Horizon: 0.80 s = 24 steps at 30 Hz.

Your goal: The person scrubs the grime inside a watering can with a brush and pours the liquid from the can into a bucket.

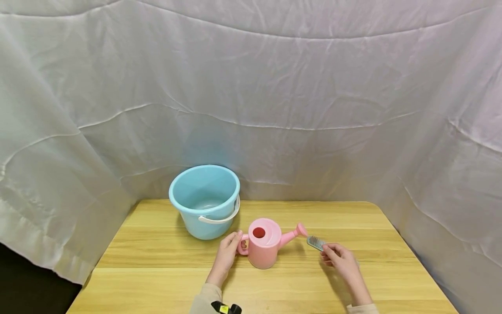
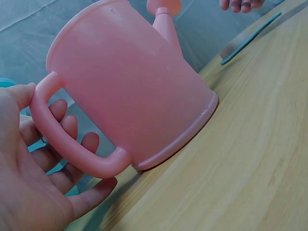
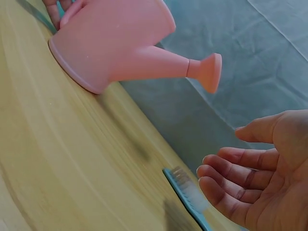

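A pink watering can (image 1: 263, 250) stands upright on the table, its spout toward the right. My left hand (image 1: 227, 254) is at its handle (image 2: 72, 147); in the left wrist view the thumb touches the handle's upper bend and the fingers reach behind it. A teal brush (image 3: 179, 192) with pale bristles lies bristles up on the table, just beyond the spout. Over the brush's handle end is my right hand (image 1: 342, 261), fingers loosely bent. The right wrist view shows a gap between those fingers and the brush, and nothing in the palm.
A light blue bucket (image 1: 188, 224) with a white handle (image 1: 219, 220) stands at the back left, behind my left hand. Grey cloth (image 1: 298, 152) hangs behind the wooden table (image 1: 157, 279) and along its sides.
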Available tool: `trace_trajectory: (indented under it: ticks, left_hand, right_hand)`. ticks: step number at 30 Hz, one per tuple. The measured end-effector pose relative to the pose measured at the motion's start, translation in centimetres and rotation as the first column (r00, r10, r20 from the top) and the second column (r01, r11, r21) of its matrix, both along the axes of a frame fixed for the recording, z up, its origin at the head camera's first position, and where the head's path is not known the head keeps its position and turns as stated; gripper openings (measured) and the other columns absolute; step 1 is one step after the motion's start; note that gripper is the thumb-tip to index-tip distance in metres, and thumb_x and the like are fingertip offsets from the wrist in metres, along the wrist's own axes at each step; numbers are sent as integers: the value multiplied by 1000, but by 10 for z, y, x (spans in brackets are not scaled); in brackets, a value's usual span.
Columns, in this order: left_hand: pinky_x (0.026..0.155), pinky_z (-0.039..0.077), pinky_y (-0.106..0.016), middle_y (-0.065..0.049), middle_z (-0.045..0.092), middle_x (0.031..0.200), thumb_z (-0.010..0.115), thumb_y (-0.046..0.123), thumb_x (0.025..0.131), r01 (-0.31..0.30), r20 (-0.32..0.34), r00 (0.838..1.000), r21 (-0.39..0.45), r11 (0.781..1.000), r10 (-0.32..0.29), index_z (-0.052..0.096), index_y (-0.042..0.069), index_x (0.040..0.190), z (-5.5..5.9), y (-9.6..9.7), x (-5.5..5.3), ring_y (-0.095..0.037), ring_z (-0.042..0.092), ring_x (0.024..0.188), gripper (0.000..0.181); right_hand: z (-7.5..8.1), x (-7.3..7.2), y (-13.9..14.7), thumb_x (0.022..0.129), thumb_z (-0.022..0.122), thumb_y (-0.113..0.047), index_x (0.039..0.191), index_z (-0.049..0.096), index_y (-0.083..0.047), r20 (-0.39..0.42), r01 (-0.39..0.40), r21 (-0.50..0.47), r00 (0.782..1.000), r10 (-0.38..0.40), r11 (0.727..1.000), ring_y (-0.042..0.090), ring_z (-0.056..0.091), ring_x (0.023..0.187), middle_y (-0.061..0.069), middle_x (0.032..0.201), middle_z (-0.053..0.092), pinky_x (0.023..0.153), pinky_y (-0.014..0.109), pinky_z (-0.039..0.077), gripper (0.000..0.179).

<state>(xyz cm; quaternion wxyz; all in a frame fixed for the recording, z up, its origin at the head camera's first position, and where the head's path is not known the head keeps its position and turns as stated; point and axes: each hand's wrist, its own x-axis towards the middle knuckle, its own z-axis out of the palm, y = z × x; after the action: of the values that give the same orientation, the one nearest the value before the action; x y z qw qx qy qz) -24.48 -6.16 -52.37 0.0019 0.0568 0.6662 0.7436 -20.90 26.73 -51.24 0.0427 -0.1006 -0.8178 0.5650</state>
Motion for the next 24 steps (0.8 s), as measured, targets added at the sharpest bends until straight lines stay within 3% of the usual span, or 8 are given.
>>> trace_trajectory:
  ticks: [4,7,9,15,24]
  left_hand:
    - [78,60,-42,-27,55,82,48,24,103,18,11,1000,2,1000,-18,50,-20,85,1,0,0,-22,57,71,47]
    - [77,60,-45,-32,53,81,47,23,104,26,22,999,7,1000,-26,52,-20,87,-7,1,-5,-24,57,68,46]
    - [75,60,-41,-33,52,80,47,24,104,24,28,999,2,1000,-24,53,-19,87,-14,1,-9,-24,56,67,47]
    - [66,54,-25,-11,51,71,50,31,102,41,38,998,32,999,-42,50,-18,84,-22,4,-12,-16,52,63,53]
    - [60,48,-21,-3,45,71,51,32,102,86,37,995,196,977,-94,50,7,75,-24,9,-12,-13,46,67,37]
  right_hand:
    - [0,1,-4,98,56,-13,115,57,15,2,-7,-2,1000,7,1000,13,66,74,18,92,69,68,24,59,32]
    - [0,1,-6,98,56,-14,116,58,14,3,-14,-3,1000,14,1000,13,66,75,19,93,69,69,25,58,33]
    - [0,2,-6,98,57,-15,116,58,13,3,-17,0,1000,17,1000,14,66,75,19,94,70,69,25,58,34]
    - [-3,2,-7,99,57,-18,117,59,11,9,-20,5,1000,19,1000,16,67,78,19,97,70,70,24,58,34]
    - [-4,1,-8,98,57,-20,117,59,11,13,-23,7,1000,23,1000,15,67,78,19,97,70,70,25,58,36]
